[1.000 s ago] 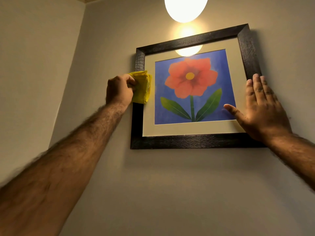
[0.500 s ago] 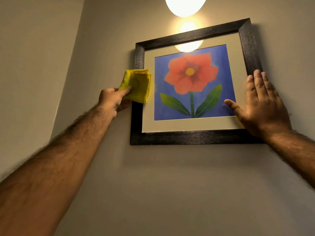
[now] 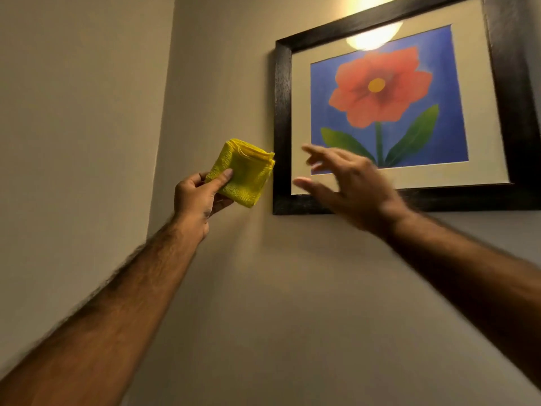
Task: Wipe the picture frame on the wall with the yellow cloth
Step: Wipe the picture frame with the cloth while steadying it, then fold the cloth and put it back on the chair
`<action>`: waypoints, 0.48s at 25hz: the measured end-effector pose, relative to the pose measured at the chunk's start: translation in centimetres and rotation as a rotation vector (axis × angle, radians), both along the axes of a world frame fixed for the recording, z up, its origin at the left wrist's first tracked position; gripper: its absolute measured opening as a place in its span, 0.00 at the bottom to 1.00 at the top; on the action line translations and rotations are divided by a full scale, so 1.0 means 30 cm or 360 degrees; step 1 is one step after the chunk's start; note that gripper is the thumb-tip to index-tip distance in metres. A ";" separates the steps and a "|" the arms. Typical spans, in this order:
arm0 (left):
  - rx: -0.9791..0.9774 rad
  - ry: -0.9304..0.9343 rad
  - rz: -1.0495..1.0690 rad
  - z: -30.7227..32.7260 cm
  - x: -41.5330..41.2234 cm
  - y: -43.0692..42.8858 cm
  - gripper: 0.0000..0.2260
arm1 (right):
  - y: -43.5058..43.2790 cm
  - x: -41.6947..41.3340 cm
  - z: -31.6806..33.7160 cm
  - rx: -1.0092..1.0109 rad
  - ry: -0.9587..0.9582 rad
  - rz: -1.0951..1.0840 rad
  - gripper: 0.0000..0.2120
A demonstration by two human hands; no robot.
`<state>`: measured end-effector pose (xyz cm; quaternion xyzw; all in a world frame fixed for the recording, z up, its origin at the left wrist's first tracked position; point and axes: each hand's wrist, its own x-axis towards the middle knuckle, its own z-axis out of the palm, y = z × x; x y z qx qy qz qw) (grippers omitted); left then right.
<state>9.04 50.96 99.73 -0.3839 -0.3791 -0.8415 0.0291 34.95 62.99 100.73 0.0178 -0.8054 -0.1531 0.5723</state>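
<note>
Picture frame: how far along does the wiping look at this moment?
Done: cannot be judged; the picture frame shows no visible wipe marks. In hand: the left hand pinches the folded yellow cloth off the frame, beside its lower left edge; the right hand, blurred, reaches toward it. Left: any further wiping.

The left hand (image 3: 194,200) now holds the cloth (image 3: 243,171) lower and off the frame (image 3: 282,118), just left of its lower left corner, pinched between thumb and fingers. The right hand (image 3: 354,190) is off the frame's right side, now blurred, fingers spread, before the lower left part of the picture.
</note>
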 end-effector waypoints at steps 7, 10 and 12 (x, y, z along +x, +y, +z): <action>-0.0240 -0.0149 0.0086 -0.369 -0.161 -0.280 0.15 | -0.289 -0.555 -0.269 -0.2100 -0.0629 0.1035 0.25; -0.0366 -0.0288 0.0111 -0.543 -0.271 -0.458 0.16 | -0.358 -0.715 -0.408 -0.2291 -0.0772 0.1195 0.19; -0.0437 -0.0408 0.0068 -0.669 -0.346 -0.595 0.19 | -0.434 -0.821 -0.515 -0.2376 -0.0936 0.1209 0.20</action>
